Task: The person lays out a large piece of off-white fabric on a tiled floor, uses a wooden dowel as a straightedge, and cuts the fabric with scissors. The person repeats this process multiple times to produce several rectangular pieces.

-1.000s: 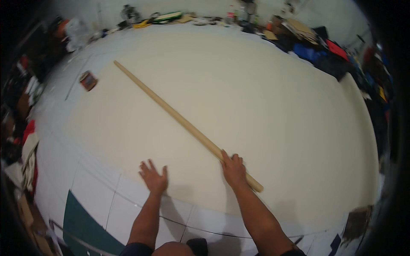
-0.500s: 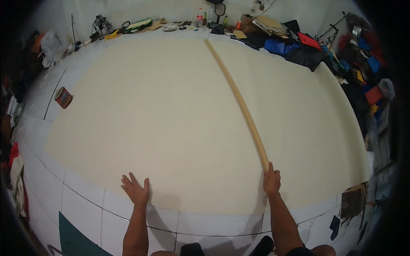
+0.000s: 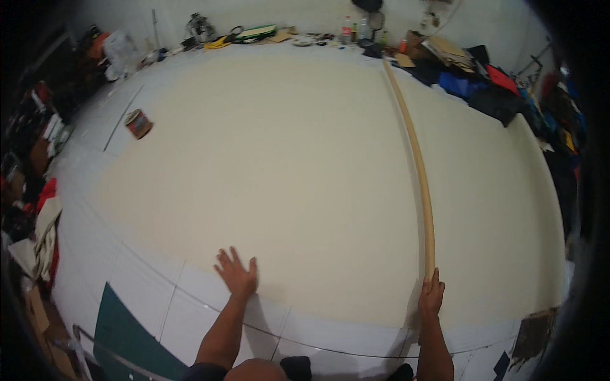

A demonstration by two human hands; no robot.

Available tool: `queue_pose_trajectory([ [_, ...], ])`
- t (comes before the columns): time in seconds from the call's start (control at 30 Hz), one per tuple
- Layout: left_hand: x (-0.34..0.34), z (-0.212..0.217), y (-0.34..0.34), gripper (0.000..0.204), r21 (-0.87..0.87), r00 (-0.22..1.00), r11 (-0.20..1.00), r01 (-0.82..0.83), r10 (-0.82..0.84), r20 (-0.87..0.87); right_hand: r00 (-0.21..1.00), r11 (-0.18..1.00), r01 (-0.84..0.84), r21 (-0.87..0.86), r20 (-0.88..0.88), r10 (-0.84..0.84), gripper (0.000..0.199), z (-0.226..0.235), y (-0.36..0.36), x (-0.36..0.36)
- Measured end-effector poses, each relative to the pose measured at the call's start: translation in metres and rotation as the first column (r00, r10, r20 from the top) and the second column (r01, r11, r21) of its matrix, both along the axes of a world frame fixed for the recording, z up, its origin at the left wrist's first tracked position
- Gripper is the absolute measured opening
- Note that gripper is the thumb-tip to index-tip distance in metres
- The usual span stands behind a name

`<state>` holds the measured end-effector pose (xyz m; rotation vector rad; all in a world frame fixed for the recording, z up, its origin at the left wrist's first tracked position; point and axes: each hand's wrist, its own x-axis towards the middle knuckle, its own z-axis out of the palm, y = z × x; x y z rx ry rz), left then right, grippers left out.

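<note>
A large cream sheet [image 3: 286, 171] lies spread over the tiled floor in front of me. Across its right part runs a long tan pole [image 3: 416, 155], from near the back wall to my side. My right hand [image 3: 433, 297] grips the pole's near end, one finger stretched along it. Fingers spread, my left hand [image 3: 237, 274] is at the sheet's near edge, apparently resting flat on it, and holds nothing.
A rusty can [image 3: 138, 124] stands by the sheet's left edge. Bottles [image 3: 347, 30] and clutter line the back wall, with piled dark, blue and red materials [image 3: 473, 86] at the right. Green material [image 3: 130, 336] lies near left, and the sheet's right edge [image 3: 548, 171] curls up.
The pole has shifted to the right over the sheet, and my right hand has gone with it. My left hand stays spread near the front edge. The view has turned a little left.
</note>
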<state>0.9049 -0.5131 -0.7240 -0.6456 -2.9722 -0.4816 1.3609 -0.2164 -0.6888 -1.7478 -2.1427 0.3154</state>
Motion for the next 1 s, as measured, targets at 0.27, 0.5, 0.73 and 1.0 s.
queue_pose_trajectory([
  [0.27, -0.002, -0.002, -0.005, 0.082, 0.045, 1.0, 0.999, 0.003, -0.003, 0.002, 0.831, 0.845, -0.533, -0.036, 0.165, 0.531, 0.055, 0.019, -0.022, -0.103],
  [0.5, -0.002, -0.005, -0.036, 0.063, 0.47, 1.0, 0.882, 0.001, 0.002, -0.007, 0.521, 0.528, -0.805, -0.268, 0.103, 0.847, 0.058, 0.04, -0.075, -0.074],
  [0.73, 0.071, 0.013, -0.093, 0.06, 0.389, 0.843, 0.788, -0.477, 0.284, 0.457, 0.328, 0.266, -0.881, -0.392, -0.098, 0.94, 0.051, 0.04, -0.173, -0.141],
  [1.0, 0.036, -0.006, -0.14, 0.073, 0.388, 0.841, 0.766, -0.513, 0.357, 0.406, 0.111, 0.096, -0.98, -0.175, -0.08, 0.991, 0.046, 0.012, -0.208, -0.148],
])
